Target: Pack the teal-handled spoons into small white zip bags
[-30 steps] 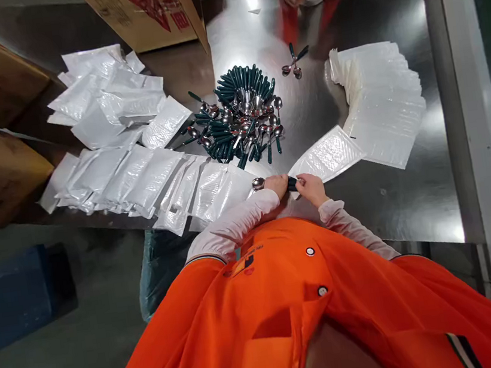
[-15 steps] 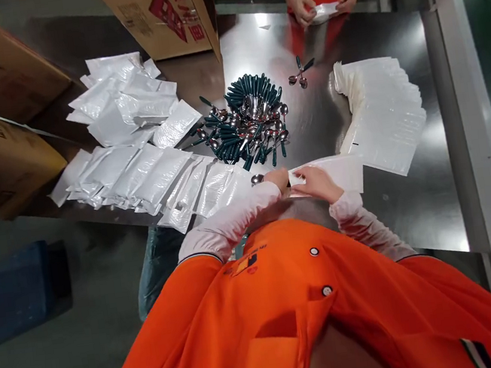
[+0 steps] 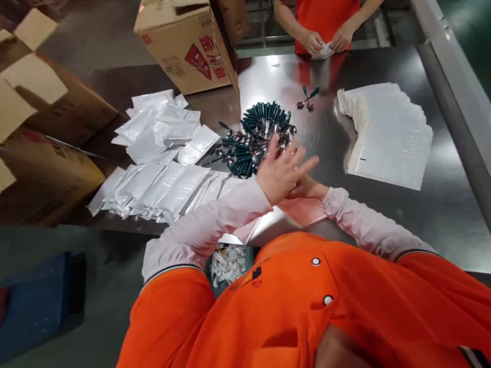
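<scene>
My left hand [image 3: 280, 170] is raised over the near side of the spoon pile, fingers spread, with nothing visible in it. Behind and below it is my right hand [image 3: 307, 188]; its fingers are mostly hidden by the left, so what they hold cannot be seen. A white plastic bag [image 3: 307, 211], tinted pink by reflection, lies at the table edge below my hands. Just beyond them, spoons with dark green handles [image 3: 266, 116] are heaped, their metal bowls toward the middle. Filled white packets [image 3: 171, 188] lie in an overlapping row left of my hands.
To the right, flat white bags [image 3: 386, 135] are fanned out. A few loose spoons [image 3: 308, 100] lie farther back. Cartons [image 3: 194, 52] stand at the back and left. Opposite, a person in orange holds a small white packet [image 3: 323, 51]. Below the edge is a scrap bin [image 3: 229, 264].
The view has tilted up, showing more of the cartons and the other person. My left hand has moved from pinching at the bag to spread fingers over the right hand.
</scene>
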{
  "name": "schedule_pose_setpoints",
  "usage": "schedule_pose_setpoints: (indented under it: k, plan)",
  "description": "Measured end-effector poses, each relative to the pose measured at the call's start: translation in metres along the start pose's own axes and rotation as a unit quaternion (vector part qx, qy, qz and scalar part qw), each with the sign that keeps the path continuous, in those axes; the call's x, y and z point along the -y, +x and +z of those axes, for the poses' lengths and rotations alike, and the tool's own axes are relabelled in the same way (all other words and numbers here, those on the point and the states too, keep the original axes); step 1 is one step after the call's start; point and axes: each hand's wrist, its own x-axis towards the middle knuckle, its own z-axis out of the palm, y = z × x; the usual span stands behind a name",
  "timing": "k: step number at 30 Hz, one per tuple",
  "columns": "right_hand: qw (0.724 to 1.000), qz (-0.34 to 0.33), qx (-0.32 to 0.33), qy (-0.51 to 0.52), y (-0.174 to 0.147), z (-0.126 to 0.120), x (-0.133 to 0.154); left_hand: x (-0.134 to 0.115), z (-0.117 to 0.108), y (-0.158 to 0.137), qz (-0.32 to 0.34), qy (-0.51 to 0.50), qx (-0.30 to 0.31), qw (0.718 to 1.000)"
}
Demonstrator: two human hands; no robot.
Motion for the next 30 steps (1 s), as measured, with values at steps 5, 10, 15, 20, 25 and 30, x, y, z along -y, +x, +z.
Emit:
schedule_pose_setpoints:
  k: [5,10,15,20,25,30]
  plan:
    - [1.000,-0.015,-0.009,0.016,-0.024,0.023,0.009,0.045,-0.021,-0.007,-0.022,-0.177,0.031,0.984]
    - [0.996,0.042,-0.049,0.063,-0.059,0.043,-0.008,0.045,0.026,-0.029,0.102,-0.349,0.132,0.922]
    - [0.997,0.073,-0.005,0.038,-0.077,0.026,-0.036,0.025,0.077,-0.047,-0.074,-0.297,0.162,0.938]
    - [0.995,0.065,0.058,-0.042,-0.087,-0.013,-0.050,0.010,0.103,-0.056,-0.074,-0.419,0.210,0.881]
    - [0.989,0.139,0.042,0.001,-0.110,-0.027,-0.057,0.003,0.100,-0.051,-0.195,-0.485,0.329,0.787]
    - [0.984,0.170,-0.038,0.020,-0.120,-0.022,-0.067,-0.005,0.093,-0.045,-0.229,-0.209,0.236,0.921]
